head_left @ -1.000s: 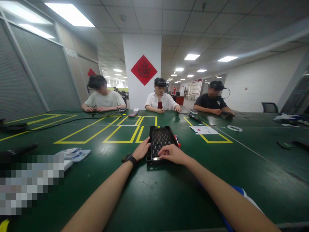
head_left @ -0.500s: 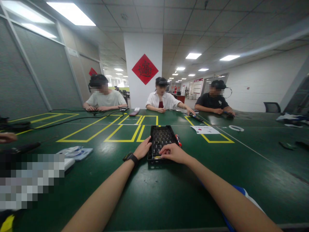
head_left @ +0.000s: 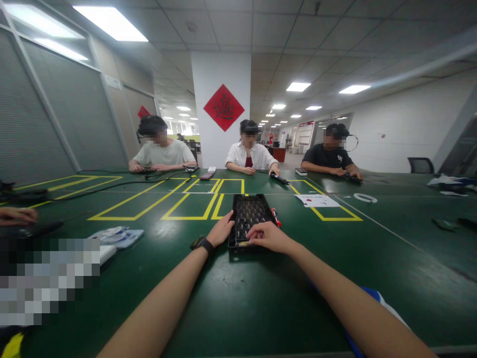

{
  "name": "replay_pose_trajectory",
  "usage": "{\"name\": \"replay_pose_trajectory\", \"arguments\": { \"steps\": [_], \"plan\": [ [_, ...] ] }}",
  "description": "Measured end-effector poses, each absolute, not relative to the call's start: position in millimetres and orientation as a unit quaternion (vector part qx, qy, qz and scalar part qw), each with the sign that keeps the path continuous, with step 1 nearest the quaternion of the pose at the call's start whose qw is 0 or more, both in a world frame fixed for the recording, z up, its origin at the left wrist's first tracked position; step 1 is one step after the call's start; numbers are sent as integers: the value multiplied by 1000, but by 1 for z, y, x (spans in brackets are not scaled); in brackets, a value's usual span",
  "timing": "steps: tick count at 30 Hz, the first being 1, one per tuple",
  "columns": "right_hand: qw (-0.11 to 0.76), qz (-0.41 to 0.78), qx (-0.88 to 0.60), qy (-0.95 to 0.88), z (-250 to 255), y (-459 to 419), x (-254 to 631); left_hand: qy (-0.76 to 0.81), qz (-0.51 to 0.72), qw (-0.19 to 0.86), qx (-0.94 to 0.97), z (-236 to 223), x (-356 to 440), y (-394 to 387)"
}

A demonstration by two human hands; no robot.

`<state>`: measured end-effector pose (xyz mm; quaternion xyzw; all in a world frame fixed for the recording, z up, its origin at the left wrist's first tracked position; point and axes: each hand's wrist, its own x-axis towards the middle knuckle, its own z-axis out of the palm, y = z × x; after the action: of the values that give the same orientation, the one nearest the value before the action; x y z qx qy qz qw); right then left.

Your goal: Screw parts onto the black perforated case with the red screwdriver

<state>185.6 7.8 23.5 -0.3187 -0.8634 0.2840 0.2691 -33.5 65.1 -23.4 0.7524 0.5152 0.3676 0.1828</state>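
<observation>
A black rectangular case (head_left: 238, 249) lies on the green table in front of me. Rows of small dark and shiny parts (head_left: 253, 214) fill its inside, too small to name. My left hand (head_left: 221, 230) grips the case's left rim, thumb on the edge. Over the near end of the case, my right hand (head_left: 267, 235) has its fingertips pinched together. Whatever they hold, if anything, is hidden. Beside those fingertips a small yellowish piece (head_left: 243, 243) shows inside the case. A red and black item (head_left: 276, 217) pokes out along its right side.
Yellow tape outlines (head_left: 112, 218) mark the table (head_left: 208, 308). Left are plastic packets (head_left: 117, 236) and another person's hand (head_left: 18, 215). Paper (head_left: 316, 200) and a white ring (head_left: 365, 198) lie to the right. Three people sit opposite; a dark handheld tool (head_left: 279, 179) is by the middle one.
My two hands and the case stay nearly where they were. Across the table, the middle person's hand has drawn back leftward with the dark tool. The hand at far left has shifted inward.
</observation>
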Motion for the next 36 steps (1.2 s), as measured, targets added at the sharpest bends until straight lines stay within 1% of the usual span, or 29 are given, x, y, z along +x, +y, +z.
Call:
{"name": "replay_pose_trajectory", "arguments": {
  "steps": [4, 9, 21, 36],
  "plan": [
    [273, 266, -317, -869, 25, 7, 186, 517, 372, 205, 743, -24, -34, 66],
    [258, 250, -319, -877, 28, 6, 186, 516, 372, 231, 736, -22, -34, 63],
    [250, 196, -321, -892, 26, 9, 186, 521, 365, 223, 739, -20, -32, 61],
    [249, 205, -327, -888, 26, 9, 187, 522, 366, 220, 738, -19, -31, 60]
  ]
}}
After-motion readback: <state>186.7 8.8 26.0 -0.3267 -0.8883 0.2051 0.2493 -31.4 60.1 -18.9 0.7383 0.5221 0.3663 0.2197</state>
